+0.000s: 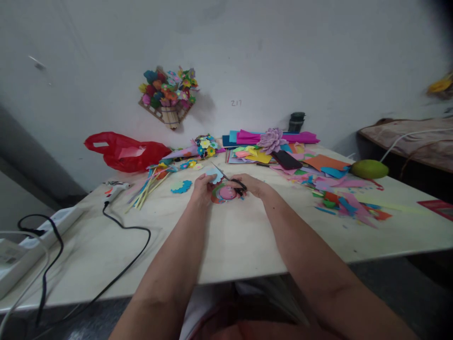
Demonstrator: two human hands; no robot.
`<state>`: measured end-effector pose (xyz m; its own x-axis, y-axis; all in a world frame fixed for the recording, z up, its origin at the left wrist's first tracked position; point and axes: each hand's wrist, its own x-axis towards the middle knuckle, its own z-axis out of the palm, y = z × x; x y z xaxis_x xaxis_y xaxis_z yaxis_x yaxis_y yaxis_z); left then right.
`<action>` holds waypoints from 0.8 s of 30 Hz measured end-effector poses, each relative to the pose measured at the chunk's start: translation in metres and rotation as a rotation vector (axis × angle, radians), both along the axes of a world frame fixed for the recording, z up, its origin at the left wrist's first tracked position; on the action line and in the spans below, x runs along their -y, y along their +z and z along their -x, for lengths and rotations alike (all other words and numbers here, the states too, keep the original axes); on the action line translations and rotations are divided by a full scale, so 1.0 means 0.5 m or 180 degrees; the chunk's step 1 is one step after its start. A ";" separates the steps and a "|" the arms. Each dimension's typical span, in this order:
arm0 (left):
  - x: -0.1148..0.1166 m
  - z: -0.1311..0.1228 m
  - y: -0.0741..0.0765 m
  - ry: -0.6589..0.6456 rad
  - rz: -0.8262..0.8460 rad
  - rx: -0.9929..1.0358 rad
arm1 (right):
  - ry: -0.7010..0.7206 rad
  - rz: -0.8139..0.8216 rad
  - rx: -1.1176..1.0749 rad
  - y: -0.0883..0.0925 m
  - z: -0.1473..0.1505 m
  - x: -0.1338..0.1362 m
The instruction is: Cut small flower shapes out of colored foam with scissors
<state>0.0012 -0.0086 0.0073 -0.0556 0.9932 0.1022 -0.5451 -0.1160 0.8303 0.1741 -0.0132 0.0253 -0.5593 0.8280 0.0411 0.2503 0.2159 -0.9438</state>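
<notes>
My left hand (203,189) is closed on a pale blue piece of craft sheet (214,175) with a wavy edge. In my right hand (252,184) is a pair of scissors (239,187) with black handles, the fingers wrapped round them. Its blades point up and left, close by the pale blue piece; whether they touch it I cannot tell. Below and between the hands lies a round, many-coloured item with a pink middle (227,192), with small scraps about it. Left of my left hand rest scalloped blue and pale green cut pieces (181,187).
A glue gun (118,189) with a black cord lies at the left, near a white power strip (60,222). Behind are a red plastic bag (127,153) and paper flowers (206,145). Coloured scraps (348,205), a phone (286,160) and a green-yellow fruit (370,169) occupy the right.
</notes>
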 end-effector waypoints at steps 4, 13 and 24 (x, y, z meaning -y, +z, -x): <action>0.000 0.003 -0.002 -0.0091 -0.0029 -0.0042 | 0.0015 -0.0044 0.0077 0.002 -0.001 0.002; -0.007 0.009 -0.009 -0.0255 -0.0042 -0.0051 | 0.0118 -0.0035 0.0149 0.005 -0.005 0.004; -0.008 0.013 -0.007 -0.0266 0.0176 -0.0186 | 0.0240 -0.0064 0.0213 0.005 -0.009 0.003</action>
<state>-0.0053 -0.0048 0.0040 0.0322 0.9983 0.0478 -0.5013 -0.0252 0.8649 0.1788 -0.0146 0.0276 -0.6220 0.7828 0.0179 0.2949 0.2554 -0.9208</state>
